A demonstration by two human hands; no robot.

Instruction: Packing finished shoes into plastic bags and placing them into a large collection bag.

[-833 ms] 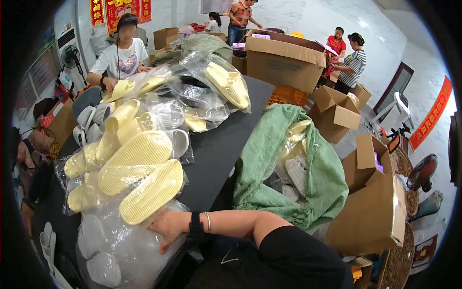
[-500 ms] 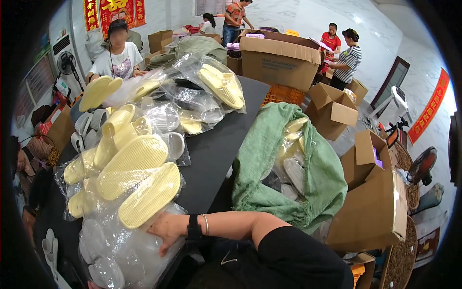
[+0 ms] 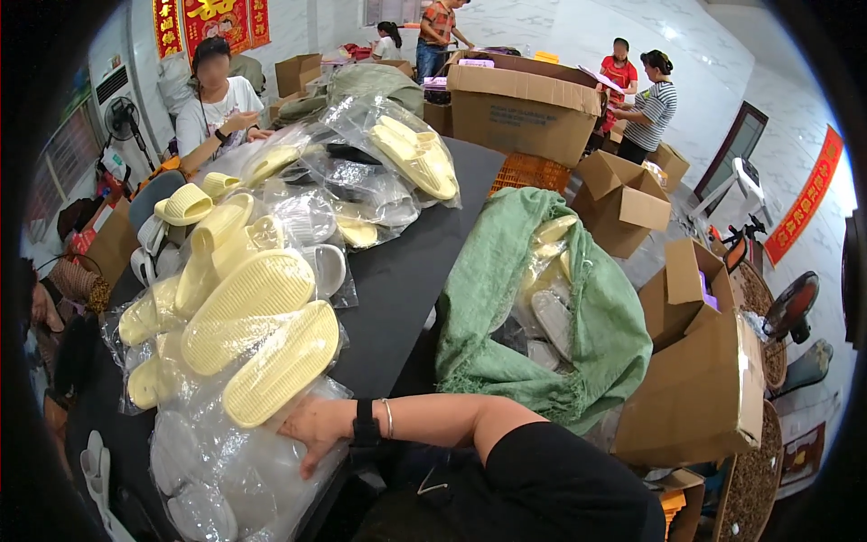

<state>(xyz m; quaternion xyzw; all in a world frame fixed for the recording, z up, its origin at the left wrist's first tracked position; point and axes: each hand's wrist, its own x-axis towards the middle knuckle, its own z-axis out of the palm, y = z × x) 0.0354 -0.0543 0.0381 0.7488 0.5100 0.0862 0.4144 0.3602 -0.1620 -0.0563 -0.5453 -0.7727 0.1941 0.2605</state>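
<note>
The right hand (image 3: pixel 316 429) reaches across from the right, a black band and a thin bracelet on its wrist, and lies open with fingers spread on a pile of clear bags (image 3: pixel 226 479) at the near end of the black table (image 3: pixel 406 289). It grips nothing; the palm simply presses flat on the plastic. Just above the fingers, touching them, sits a bagged pair of yellow slippers (image 3: pixel 262 334), soles up and ribbed, leaning on one another. The left hand does not show anywhere in this view. More yellow slippers (image 3: pixel 194 248) are heaped behind that pair, toward the far left, some in bags and some loose, mixed with a few white ones (image 3: pixel 144 262). Another bagged pair (image 3: pixel 415 154) rests on top of the heap at the far end of the table. To the right of the table a green cloth (image 3: pixel 506 298) is draped open around more bagged slippers. Cardboard boxes (image 3: pixel 704 388) stand on the floor at the right, and a large box (image 3: pixel 524 108) sits beyond the table's far end. A person in a white shirt (image 3: pixel 217 99) sits at the far left of the table, and other people stand well apart at the back of the room.
</note>
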